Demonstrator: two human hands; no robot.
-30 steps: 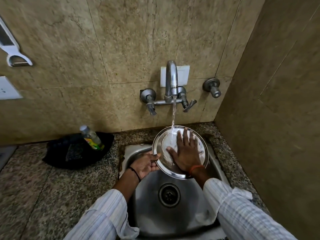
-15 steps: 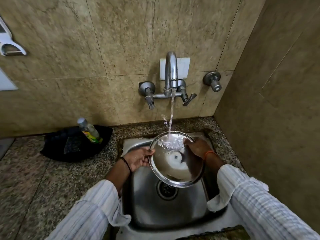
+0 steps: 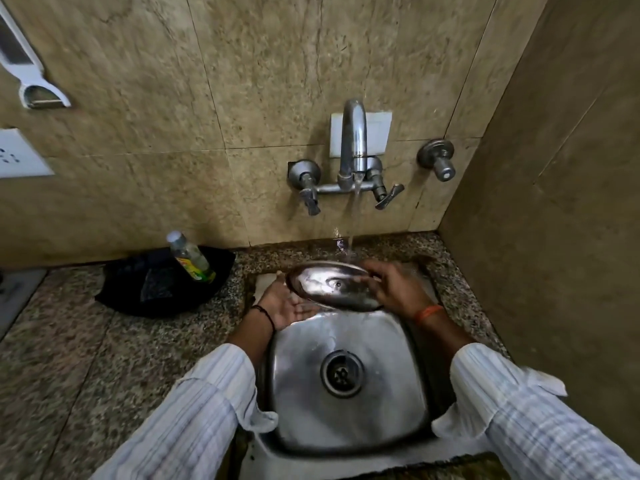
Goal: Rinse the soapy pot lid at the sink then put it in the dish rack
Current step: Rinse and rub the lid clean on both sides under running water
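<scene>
The steel pot lid (image 3: 332,285) lies almost flat over the back of the sink (image 3: 349,424), its small centre knob showing. Water from the tap (image 3: 353,143) hits its far rim and runs off. My left hand (image 3: 284,303) is palm up at the lid's left edge, fingers under it and thumb by the rim. My right hand (image 3: 398,289) grips the right rim, fingers spread over the top; it is blurred. No dish rack is in view.
A black tray (image 3: 156,289) holding a small clear bottle (image 3: 190,258) sits on the granite counter to the left of the sink. A side wall stands close on the right. The drain (image 3: 342,373) is in the basin's middle. A separate valve (image 3: 436,161) sticks out of the back wall.
The lid has tipped from facing me to nearly flat and moved toward the back wall under the stream. My right hand went from rubbing its face to holding its right rim.
</scene>
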